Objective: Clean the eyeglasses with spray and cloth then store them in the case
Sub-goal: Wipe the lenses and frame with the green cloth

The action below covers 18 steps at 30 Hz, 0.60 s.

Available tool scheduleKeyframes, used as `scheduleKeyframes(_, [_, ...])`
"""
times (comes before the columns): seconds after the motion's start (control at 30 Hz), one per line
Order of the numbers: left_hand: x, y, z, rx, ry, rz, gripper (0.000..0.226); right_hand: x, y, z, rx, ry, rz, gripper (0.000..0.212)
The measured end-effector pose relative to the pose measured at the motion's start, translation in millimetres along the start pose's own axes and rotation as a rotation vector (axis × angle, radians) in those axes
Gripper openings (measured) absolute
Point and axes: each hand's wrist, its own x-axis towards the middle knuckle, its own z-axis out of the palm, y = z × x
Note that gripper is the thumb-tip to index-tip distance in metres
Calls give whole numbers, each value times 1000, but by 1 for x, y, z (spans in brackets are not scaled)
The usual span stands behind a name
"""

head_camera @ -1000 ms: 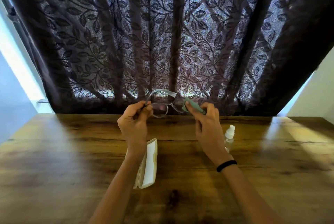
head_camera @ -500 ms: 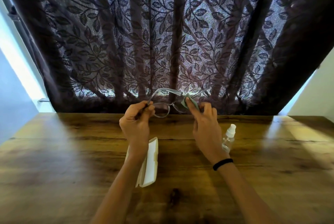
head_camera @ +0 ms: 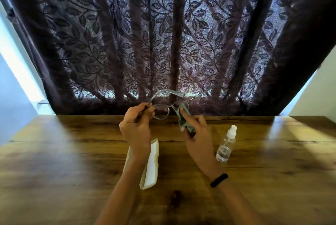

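A person holds a pair of clear-framed eyeglasses up above the far edge of a wooden surface, in front of a dark leaf-patterned curtain lit from behind. The left hand is closed on the frame's left side, near the hinge, with that temple arm arching up and over. The right hand pinches a greenish cloth against the right lens, thumb pressing on the fabric; the loose end of the cloth trails down into the palm. A black band circles the right wrist.

On the surface, a white glasses case lies open below the left wrist, partly hidden by the forearm. A clear spray bottle with a white nozzle stands upright just beside the right hand, not touching it. The wood stretches bare to both sides, with pale bands of daylight falling near the left and right edges. The curtain hangs down to the surface's far edge, closing off the room behind it.
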Motion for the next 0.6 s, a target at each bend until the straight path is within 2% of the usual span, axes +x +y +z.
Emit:
scheduleKeyframes(0.1, [-1, 1, 0, 59, -22, 48, 26, 2, -7, -2, 207, -91, 152, 58])
scheduleKeyframes(0.2, [0, 3, -3, 137, -49, 106, 24, 4, -9, -9, 585, -193, 367, 51])
scheduleKeyframes(0.33, [2, 5, -3, 272, -131, 212, 25, 7, -12, -19, 941, -202, 535, 36])
scheduleKeyframes(0.47, [4, 4, -3, 375, -197, 247, 22, 8, -16, -27, 1010, -212, 550, 34])
scheduleKeyframes(0.6, [3, 3, -2, 478, -248, 320, 23, 8, -29, -32, 849, -241, 386, 22])
